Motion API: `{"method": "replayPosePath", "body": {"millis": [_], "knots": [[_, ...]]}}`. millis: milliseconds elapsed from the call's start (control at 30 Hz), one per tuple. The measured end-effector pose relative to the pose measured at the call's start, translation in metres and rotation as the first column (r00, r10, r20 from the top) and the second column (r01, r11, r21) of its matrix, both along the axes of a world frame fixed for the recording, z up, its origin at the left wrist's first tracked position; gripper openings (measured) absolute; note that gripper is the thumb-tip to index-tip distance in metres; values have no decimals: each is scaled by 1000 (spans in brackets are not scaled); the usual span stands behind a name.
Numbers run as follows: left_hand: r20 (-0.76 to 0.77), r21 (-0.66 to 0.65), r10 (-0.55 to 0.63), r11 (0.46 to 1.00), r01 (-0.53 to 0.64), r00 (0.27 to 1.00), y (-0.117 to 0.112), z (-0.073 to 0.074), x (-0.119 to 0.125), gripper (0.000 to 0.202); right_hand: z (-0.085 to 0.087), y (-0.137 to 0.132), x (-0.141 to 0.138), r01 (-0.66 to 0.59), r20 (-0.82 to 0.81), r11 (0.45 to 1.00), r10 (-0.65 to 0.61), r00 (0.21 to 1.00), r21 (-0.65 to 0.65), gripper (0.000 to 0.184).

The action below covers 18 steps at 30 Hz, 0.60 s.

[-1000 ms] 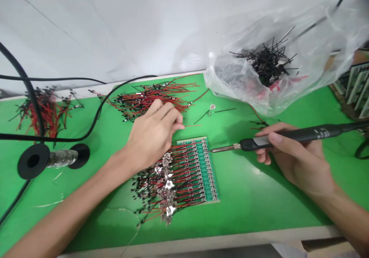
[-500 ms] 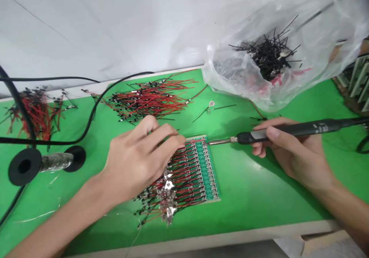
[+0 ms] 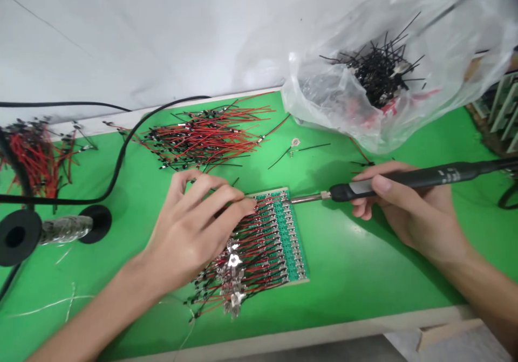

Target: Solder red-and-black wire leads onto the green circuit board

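My left hand lies over the upper left of a green circuit board, its fingertips resting on the red and black wires that fan out from the board's pads. Small silver metal tabs sit among the wire ends. My right hand holds a black soldering iron like a pen. The iron's metal tip points left and ends at the board's upper right corner. Whether it touches the board cannot be told.
A loose pile of red and black wires lies behind the board. A plastic bag of black-wired parts sits back right. A solder spool, black cable and another wire pile lie left. Racked boards stand far right.
My left hand has moved from the loose wire pile down onto the wires at the board. The iron stays near the board's corner, and the view has shifted slightly.
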<state>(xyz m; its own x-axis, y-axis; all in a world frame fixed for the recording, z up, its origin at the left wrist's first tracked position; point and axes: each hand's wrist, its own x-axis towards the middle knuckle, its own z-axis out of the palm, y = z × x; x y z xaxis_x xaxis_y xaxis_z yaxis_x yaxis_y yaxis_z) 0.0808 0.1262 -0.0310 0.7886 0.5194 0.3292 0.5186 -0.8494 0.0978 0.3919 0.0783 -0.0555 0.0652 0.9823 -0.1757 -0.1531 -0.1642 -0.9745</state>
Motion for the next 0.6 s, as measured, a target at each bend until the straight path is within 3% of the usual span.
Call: {"method": "replayPosePath", "body": {"millis": [167,600], "knots": [[1,-51,-12,999,12,1000,-2,3,2,16,1,1,0,3,7,1000,-3,1000,-13,13],[23,-55,-38,998,40,999,-9,-3,4,22,1,0,-1,-5,6,1000,5,1000,-17,12]]}}
